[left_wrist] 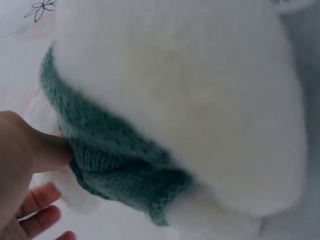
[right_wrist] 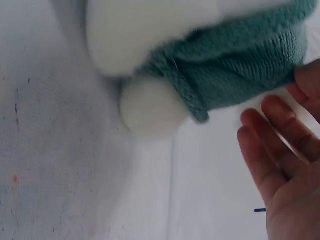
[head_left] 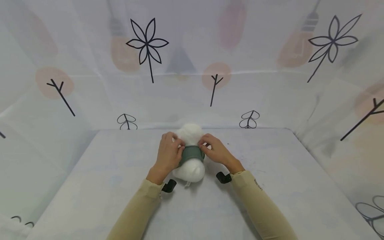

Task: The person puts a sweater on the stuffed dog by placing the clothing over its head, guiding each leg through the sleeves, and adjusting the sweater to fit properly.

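Note:
A white fluffy plush toy lies on the table, with a green knitted sweater around its middle. My left hand pinches the sweater's far edge on the left side. On the opposite side, my right hand pinches the same garment. In the left wrist view the knit looks folded under the toy's bulky white body. The right wrist view shows a rounded white limb beside the sweater's edge, with several of my fingers spread below. The pinching fingertips are partly hidden.
A pale cloth covers the table. Patterned fabric walls stand behind it and at both sides. Black wrist mounts jut inward below the hands. A small white tag sticks out from the toy's near end.

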### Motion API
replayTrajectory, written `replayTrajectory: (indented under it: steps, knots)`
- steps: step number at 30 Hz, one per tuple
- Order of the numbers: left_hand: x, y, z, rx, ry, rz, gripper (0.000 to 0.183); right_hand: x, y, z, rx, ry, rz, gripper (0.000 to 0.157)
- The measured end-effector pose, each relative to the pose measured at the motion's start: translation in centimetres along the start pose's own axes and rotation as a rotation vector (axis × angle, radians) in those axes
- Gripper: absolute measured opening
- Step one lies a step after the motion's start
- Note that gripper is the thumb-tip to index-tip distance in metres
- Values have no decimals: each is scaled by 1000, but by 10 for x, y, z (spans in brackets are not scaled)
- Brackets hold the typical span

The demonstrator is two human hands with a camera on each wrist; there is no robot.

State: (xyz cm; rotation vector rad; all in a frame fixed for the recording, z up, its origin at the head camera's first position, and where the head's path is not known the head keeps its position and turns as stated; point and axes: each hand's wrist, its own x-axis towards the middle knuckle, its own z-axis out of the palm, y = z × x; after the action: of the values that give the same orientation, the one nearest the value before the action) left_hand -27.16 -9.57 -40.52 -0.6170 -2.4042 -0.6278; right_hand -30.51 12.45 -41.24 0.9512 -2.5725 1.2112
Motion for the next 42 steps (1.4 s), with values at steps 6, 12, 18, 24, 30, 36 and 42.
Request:
replayTrajectory:
  steps: [6, 12, 18, 24, 30, 36, 42]
  knots:
    - [1, 0, -3, -162, -13, 22, 7, -2, -1, 5, 34, 58, -36, 10]
    - [3, -1, -4, -275, 90, 48, 8, -1, -4, 5, -3, 137, -97, 7]
    - [6, -1, -5, -313, 162, 39, 10, 1, -10, 4, -25, 198, -154, 7]
    - [4, 1, -2, -263, 13, -48, 11, 2, -8, 5, -74, 119, -47, 6]
    - [-4, 4, -5, -149, 39, -19, 19, -3, -4, 2, -26, 108, -40, 5]
    - [-21, 15, -11, -206, -70, 73, 16, -18, -7, -4, 44, -51, -51, 11]
    - [-33, 22, -9, -269, -310, 69, 29, -30, -11, -5, 62, -226, -70, 13]
